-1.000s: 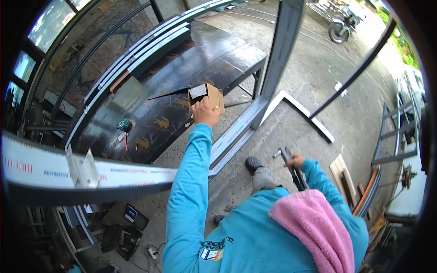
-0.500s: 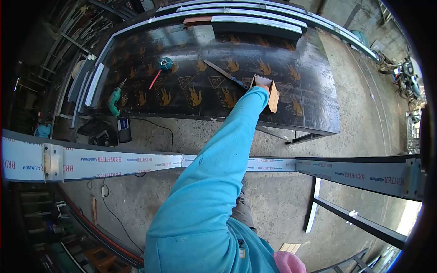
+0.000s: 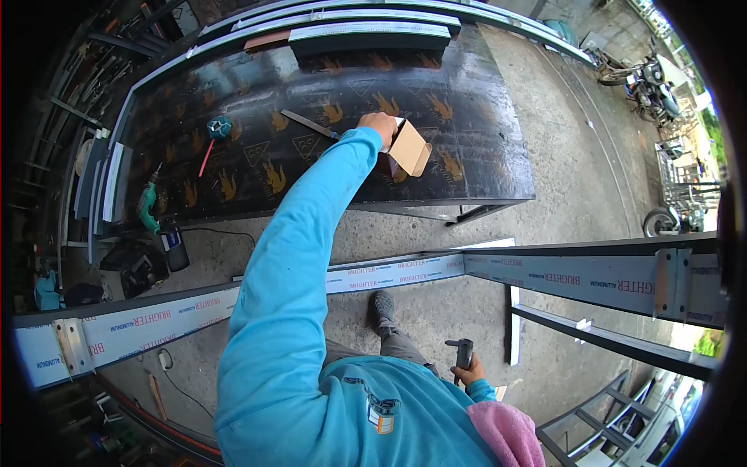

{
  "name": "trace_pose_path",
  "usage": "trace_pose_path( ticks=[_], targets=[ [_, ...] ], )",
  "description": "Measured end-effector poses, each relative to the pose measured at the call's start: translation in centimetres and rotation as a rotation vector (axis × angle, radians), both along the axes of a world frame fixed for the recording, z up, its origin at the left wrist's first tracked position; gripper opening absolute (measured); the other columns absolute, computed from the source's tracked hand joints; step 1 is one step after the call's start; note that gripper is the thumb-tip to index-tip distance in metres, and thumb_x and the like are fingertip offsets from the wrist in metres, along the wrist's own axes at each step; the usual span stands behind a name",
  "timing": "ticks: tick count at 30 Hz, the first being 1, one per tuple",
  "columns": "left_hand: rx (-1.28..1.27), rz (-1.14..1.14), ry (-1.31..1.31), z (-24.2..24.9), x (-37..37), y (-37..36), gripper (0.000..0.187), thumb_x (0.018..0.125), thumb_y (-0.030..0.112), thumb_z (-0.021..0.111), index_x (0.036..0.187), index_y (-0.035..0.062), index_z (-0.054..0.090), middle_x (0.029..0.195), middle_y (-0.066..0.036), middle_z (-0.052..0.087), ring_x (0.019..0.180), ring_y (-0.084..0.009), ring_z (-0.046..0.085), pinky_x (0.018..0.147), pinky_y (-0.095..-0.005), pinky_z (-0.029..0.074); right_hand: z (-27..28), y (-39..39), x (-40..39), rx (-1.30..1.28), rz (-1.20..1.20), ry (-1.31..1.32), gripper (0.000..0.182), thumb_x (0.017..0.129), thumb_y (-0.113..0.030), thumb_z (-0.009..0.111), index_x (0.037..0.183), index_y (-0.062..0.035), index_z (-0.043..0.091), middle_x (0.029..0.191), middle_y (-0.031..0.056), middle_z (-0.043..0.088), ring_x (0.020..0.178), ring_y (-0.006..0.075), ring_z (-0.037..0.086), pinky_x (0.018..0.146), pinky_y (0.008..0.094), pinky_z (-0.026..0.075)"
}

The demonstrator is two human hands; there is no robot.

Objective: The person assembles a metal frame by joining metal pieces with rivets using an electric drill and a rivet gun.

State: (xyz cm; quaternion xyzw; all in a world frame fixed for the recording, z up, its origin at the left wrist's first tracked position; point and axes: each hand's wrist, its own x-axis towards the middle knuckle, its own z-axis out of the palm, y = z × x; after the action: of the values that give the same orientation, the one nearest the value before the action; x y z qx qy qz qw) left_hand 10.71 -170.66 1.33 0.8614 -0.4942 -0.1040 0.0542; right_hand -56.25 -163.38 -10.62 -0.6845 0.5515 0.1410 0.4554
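Observation:
My left hand (image 3: 379,124), at the end of a stretched arm, is closed at the left side of a small open cardboard box (image 3: 410,149) on the dark table (image 3: 498,148). Its fingertips are hidden, and the box's brown flap stands out to the right. Low by my body, my right hand (image 3: 470,373) is wrapped round a dark grey hand tool (image 3: 465,355) with a short part jutting left; its exact kind does not show. A flat file-like tool with a blue handle (image 3: 306,123) lies just left of the box.
Film-covered aluminium beams (image 3: 560,276) cross in front of me and to both sides. On the table are a green drill (image 3: 149,204), a teal round object (image 3: 219,128), a red stick (image 3: 206,158) and long profiles (image 3: 373,29). A motorcycle (image 3: 650,89) stands far right.
My view has swung right. My left hand has come up from inside the box to its left side, and the box has turned. My right hand with the grey tool has come into view.

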Motion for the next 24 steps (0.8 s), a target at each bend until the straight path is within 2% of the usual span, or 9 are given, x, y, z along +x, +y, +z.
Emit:
trace_pose_path(
  ticks=[2,4,8,9,12,13,16,19,24],
  targets=[
    [0.127,-0.104,-0.209,1.1,0.1,-0.3,0.017,0.074,0.013,0.063,0.089,0.015,0.071,0.096,-0.013,0.067,0.094,-0.0309,0.063,0.081,-0.0407,0.05,1.6,-1.9,2.6,-0.06,0.38,0.179,0.048,0.062,-0.028,0.075,0.1,-0.007,0.054,0.09,0.0185,0.064,0.09,0.0373,0.061,0.074,0.0456,0.048],
    [0.103,-0.089,-0.172,1.8,-0.3,-0.8,0.018,0.073,0.012,0.065,0.09,0.0141,0.071,0.094,-0.012,0.068,0.093,-0.0304,0.063,0.082,-0.0406,0.05,0.4,-4.1,3.8,0.003,0.654,0.275,0.045,0.067,-0.025,0.07,0.105,-0.0092,0.051,0.087,0.0192,0.064,0.086,0.0387,0.061,0.073,0.0468,0.048],
    [0.032,0.007,-0.058,4.6,-2.1,0.3,0.017,0.074,0.015,0.067,0.089,0.0094,0.07,0.093,-0.011,0.067,0.085,-0.0286,0.065,0.079,-0.0369,0.051,5.1,-4.4,8.3,-0.185,0.631,0.029,0.039,0.071,-0.017,0.062,0.107,-0.0115,0.048,0.076,0.0176,0.062,0.076,0.0383,0.062,0.066,0.0465,0.048],
    [-0.171,-0.006,0.151,5.3,-3.1,2.0,0.015,0.075,0.015,0.067,0.088,0.0077,0.069,0.091,-0.01,0.068,0.082,-0.0254,0.065,0.076,-0.0342,0.051,7.3,-4.3,9.6,-0.192,0.574,-0.078,0.038,0.072,-0.014,0.061,0.107,-0.0122,0.047,0.072,0.0167,0.061,0.072,0.0378,0.062,0.064,0.0458,0.048],
    [-0.603,0.025,0.905,3.0,-9.2,8.5,0.012,0.082,0.014,0.066,0.085,0.0025,0.065,0.08,-0.005,0.066,0.076,-0.016,0.064,0.067,-0.0265,0.05,12.2,-4.4,13.9,-0.133,0.402,-0.364,0.038,0.072,-0.009,0.063,0.106,-0.0075,0.045,0.06,0.0106,0.053,0.054,0.0249,0.055,0.053,0.0342,0.043],
    [-0.553,0.105,1.116,2.9,-12.2,10.8,0.01,0.083,0.012,0.064,0.084,0.0019,0.063,0.08,-0.006,0.065,0.077,-0.0145,0.063,0.067,-0.0273,0.051,10.6,-4.7,14.1,-0.069,0.309,-0.507,0.039,0.074,-0.013,0.066,0.107,-0.0056,0.045,0.059,0.0084,0.053,0.052,0.0196,0.052,0.052,0.0318,0.041],
    [-0.671,0.301,1.69,1.9,-20.6,16.7,0.008,0.089,0.012,0.058,0.086,0.004,0.056,0.09,-0.01,0.064,0.084,-0.0166,0.064,0.073,-0.03,0.054,12.4,-4.8,19.5,0.111,0.279,-0.807,0.033,0.077,-0.014,0.068,0.103,-0.001,0.054,0.075,0.0003,0.055,0.067,0.0069,0.045,0.059,0.0251,0.04],
    [-0.892,0.368,1.912,2.1,-24.9,20.6,0.008,0.092,0.012,0.053,0.088,0.0055,0.052,0.1,-0.012,0.063,0.091,-0.0204,0.063,0.081,-0.0337,0.054,12.4,-4.3,22.9,0.405,0.28,-0.911,0.026,0.082,-0.013,0.064,0.104,-0.0021,0.056,0.081,-0.0036,0.056,0.07,0.0046,0.045,0.062,0.0225,0.038],
    [-1.185,0.461,1.768,3.3,-27.0,25.1,0.009,0.094,0.013,0.05,0.086,0.0079,0.052,0.1,-0.012,0.063,0.095,-0.022,0.063,0.085,-0.0345,0.052,10.6,-2.7,26.1,0.677,0.424,-1.002,0.025,0.083,-0.015,0.062,0.104,-0.002,0.056,0.082,-0.0037,0.056,0.071,0.0046,0.045,0.063,0.0216,0.037]
  ],
)
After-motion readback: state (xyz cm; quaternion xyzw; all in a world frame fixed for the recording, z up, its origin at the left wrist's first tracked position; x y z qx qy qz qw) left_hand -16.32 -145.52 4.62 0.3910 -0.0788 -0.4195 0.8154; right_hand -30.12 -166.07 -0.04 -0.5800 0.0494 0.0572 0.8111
